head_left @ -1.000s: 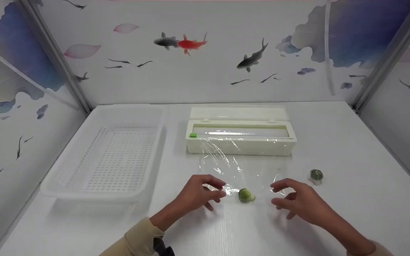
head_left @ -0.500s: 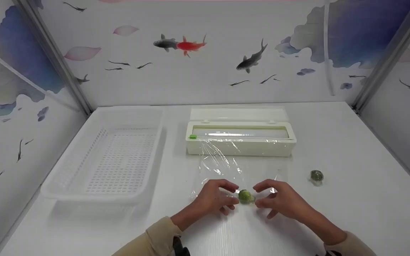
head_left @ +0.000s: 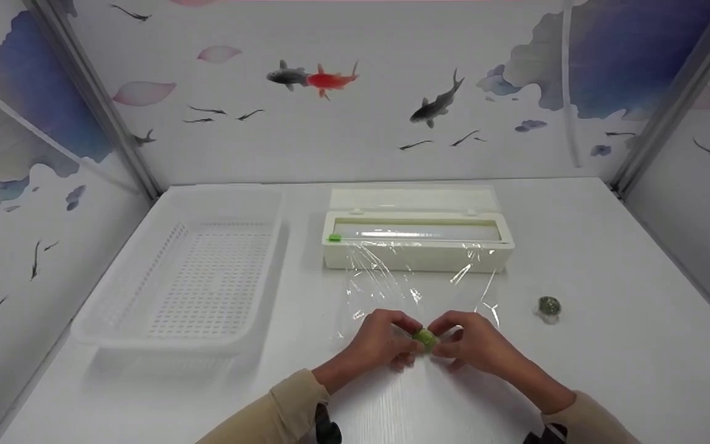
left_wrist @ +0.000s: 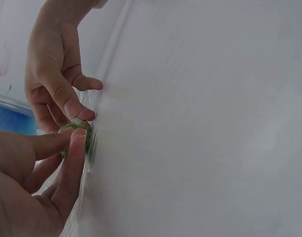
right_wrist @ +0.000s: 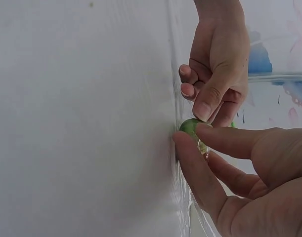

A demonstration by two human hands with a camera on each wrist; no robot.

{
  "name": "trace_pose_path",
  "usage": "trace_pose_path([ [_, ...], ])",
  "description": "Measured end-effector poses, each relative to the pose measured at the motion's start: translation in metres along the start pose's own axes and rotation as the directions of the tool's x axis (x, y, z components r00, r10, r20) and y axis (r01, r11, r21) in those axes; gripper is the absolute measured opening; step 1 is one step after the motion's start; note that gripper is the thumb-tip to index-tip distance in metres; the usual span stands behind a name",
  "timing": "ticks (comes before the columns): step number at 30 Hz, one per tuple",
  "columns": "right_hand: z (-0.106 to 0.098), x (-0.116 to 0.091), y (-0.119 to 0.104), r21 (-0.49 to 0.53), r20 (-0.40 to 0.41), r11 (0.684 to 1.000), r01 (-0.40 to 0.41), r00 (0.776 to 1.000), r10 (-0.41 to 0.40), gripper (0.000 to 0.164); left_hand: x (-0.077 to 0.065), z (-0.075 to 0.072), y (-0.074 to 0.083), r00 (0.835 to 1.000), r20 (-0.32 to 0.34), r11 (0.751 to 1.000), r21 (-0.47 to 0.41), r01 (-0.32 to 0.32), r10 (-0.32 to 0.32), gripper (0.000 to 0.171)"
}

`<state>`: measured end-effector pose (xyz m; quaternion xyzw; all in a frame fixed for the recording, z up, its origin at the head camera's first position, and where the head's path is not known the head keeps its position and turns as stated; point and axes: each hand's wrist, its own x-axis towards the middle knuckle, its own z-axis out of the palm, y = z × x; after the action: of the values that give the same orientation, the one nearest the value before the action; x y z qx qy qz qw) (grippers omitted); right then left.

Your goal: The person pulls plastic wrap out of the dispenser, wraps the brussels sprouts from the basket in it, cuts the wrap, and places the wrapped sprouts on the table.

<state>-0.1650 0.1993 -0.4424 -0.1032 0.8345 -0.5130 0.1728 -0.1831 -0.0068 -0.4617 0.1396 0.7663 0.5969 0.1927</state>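
Note:
A small round green fruit (head_left: pixel 426 338) lies on the clear plastic film (head_left: pixel 386 293), partly hidden by fingers. My left hand (head_left: pixel 384 339) pinches it from the left, with thumb and fingers touching it in the left wrist view. From the other side, my right hand (head_left: pixel 472 342) pinches the same fruit (right_wrist: pixel 189 127) between thumb and index finger. The film runs toward me over the front of a cream cling film dispenser (head_left: pixel 416 258), whose lid is raised. Whether the fingers also grip film around the fruit I cannot tell.
To the left stands a white perforated plastic basket (head_left: pixel 272 265). A second small green fruit (head_left: pixel 549 306), seemingly wrapped in film, sits right of the dispenser. A green slider (head_left: pixel 334 238) is at the dispenser's left end. Printed panels enclose the white table.
Both hands have come inward from either side, first flanking the green fruit and now pinching it. The film's right part shows new tight creases. The dispenser and basket stay put.

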Motion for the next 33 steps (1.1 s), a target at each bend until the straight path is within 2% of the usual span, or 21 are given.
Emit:
trace_pose_path([
  [7,0.004,0.003,-0.005,-0.071,-0.071,0.997,-0.044,0.997,0.039,0.029,0.004,-0.002,0.002,0.999,0.019,0.999,0.026,0.031,-0.031,0.024],
  [10,0.004,0.004,-0.006,-0.096,-0.085,0.995,-0.023,0.996,0.015,0.028,0.005,-0.004,0.004,0.999,0.019,0.998,0.045,0.038,-0.039,0.023],
  [16,0.001,0.01,-0.004,-0.207,-0.088,0.978,0.032,0.995,-0.051,0.021,0.005,-0.008,0.015,1.0,-0.001,0.995,0.096,0.014,-0.014,0.03],
  [20,-0.001,0.012,-0.004,-0.238,-0.091,0.971,0.016,0.995,-0.038,0.022,0.009,-0.008,0.019,1.0,0.0,0.984,0.175,-0.013,0.013,0.024],
  [23,-0.002,0.012,-0.005,-0.205,-0.091,0.979,-0.011,0.996,-0.008,0.026,0.012,-0.007,0.02,1.0,-0.006,0.973,0.23,-0.024,0.026,0.017],
  [27,-0.001,0.01,-0.007,-0.124,-0.121,0.992,-0.035,0.992,0.02,0.033,0.016,-0.008,0.02,1.0,0.007,0.968,0.248,-0.028,0.027,0.014],
  [33,0.0,0.009,-0.007,-0.02,-0.167,1.0,-0.01,0.986,0.006,0.029,0.023,-0.01,0.019,0.999,0.022,0.964,0.264,-0.031,0.026,0.014],
])
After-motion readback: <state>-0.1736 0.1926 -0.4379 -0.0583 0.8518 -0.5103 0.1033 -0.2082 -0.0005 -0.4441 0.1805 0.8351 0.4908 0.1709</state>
